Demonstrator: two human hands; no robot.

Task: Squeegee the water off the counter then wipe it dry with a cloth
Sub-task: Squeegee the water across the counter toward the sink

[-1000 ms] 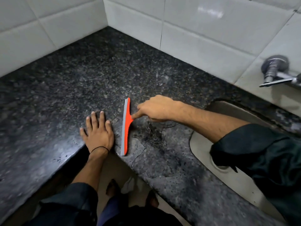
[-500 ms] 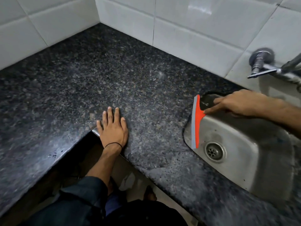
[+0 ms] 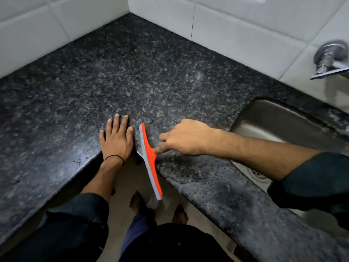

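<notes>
Our hands work side by side at the inner corner of the surface (image 3: 151,72). Our left hand (image 3: 116,140) lies flat on the dark speckled stone, fingers straight and slightly spread, the palm close to the edge; a thin black band (image 3: 114,157) circles the wrist. Our right hand (image 3: 186,138) reaches in from the right with its fingers curled onto the short handle of the squeegee (image 3: 149,157) - most of the handle is hidden under the hand.

We see the squeegee, orange with a grey rubber strip, just beside our left hand. Its far end sits on the stone by the left fingertips, and its near end juts past the edge, over the floor (image 3: 128,178). Small water drops (image 3: 79,161) bead near the edge to the left of our left wrist.

To the right a steel sink (image 3: 283,120) is set into the stone, our right forearm crossing in front of it - a metal tap (image 3: 328,59) sticks out of the white wall tiles (image 3: 226,25) above. Our feet (image 3: 137,203) stand on the floor below.
</notes>
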